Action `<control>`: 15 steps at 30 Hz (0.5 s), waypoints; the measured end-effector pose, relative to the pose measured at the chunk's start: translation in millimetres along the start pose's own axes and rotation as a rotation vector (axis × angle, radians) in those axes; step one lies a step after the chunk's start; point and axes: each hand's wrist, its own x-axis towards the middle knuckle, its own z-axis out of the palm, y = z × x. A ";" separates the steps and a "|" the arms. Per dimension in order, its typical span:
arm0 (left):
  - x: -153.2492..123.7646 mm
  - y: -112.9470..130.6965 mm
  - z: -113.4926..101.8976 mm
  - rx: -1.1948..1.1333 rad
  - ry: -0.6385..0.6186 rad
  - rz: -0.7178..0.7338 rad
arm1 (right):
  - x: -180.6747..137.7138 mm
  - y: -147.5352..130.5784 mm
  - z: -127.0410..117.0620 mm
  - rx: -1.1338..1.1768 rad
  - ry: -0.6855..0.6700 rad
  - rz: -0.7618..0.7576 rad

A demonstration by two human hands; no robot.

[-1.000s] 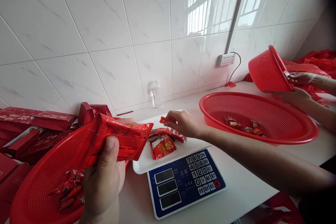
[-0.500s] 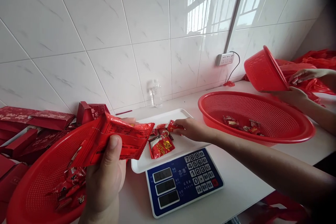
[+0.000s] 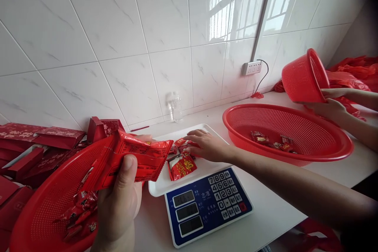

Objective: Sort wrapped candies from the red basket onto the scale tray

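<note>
My left hand [image 3: 122, 195] is closed around a red printed foil bag [image 3: 138, 159], its thumb across the front and its serrated edge toward the right. My right hand [image 3: 208, 145] reaches over the white tray [image 3: 161, 187] of the scale, fingers apart and touching or just above small red snack packets. The right fingertips hide some of these packets. In front of them, a larger red and white packet [image 3: 181, 166] lies flat on the tray. The blue digital scale [image 3: 206, 208] has its displays and keypad facing me.
A red basket [image 3: 35, 204] with packets stands at left, beside red boxes [image 3: 59, 136]. Another red basket [image 3: 236, 120] with a few packets is at right. Beyond it, another person's hands [image 3: 329, 106] hold a tilted red basket [image 3: 301, 76]. A clear bottle [image 3: 176, 108] stands by the wall.
My right hand has moved slightly left over the packets, and its fingers have spread. My left hand still holds the bag. The other person's basket has shifted right, with a hand now at its rim.
</note>
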 end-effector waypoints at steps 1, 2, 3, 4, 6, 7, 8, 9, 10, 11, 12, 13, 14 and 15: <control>-0.2 -0.5 -0.2 -0.003 0.000 -0.006 | 1.1 -2.2 1.1 0.008 -0.039 -0.013; -0.3 -0.9 -0.3 -0.005 -0.003 -0.010 | 2.2 -4.8 2.5 0.017 -0.079 -0.026; -0.3 -1.3 -0.3 -0.005 -0.007 -0.009 | 3.5 -7.6 4.2 0.025 -0.119 -0.039; -0.3 -1.6 -0.3 0.000 -0.011 -0.001 | 5.0 -10.5 6.1 0.032 -0.160 -0.055; -0.1 -1.6 0.0 0.026 -0.008 0.022 | 8.7 -16.2 10.3 0.032 -0.230 -0.095; 0.0 -1.4 0.1 0.040 -0.005 0.036 | 10.9 -18.5 12.5 0.025 -0.256 -0.115; 0.1 -1.2 0.0 0.052 -0.003 0.049 | 13.1 -20.3 14.6 0.015 -0.277 -0.135; 0.2 -1.0 -0.2 0.061 -0.002 0.056 | 15.5 -21.4 16.6 0.000 -0.291 -0.151; 0.3 -0.9 -0.4 0.065 -0.002 0.058 | 17.7 -22.0 18.4 -0.015 -0.302 -0.165; 0.5 -0.9 -0.7 0.067 0.000 0.061 | 19.8 -21.9 20.0 -0.030 -0.310 -0.180; 0.6 -1.0 -0.9 0.074 0.001 0.063 | 21.6 -21.3 21.4 -0.042 -0.315 -0.196; 0.7 -1.1 -1.1 0.079 0.007 0.069 | 23.2 -20.2 22.7 -0.049 -0.313 -0.213; 0.8 -1.2 -1.2 0.085 0.009 0.071 | 24.6 -18.7 23.7 -0.052 -0.304 -0.230; 0.8 -1.3 -1.3 0.085 0.007 0.070 | 25.7 -16.9 24.6 -0.051 -0.283 -0.250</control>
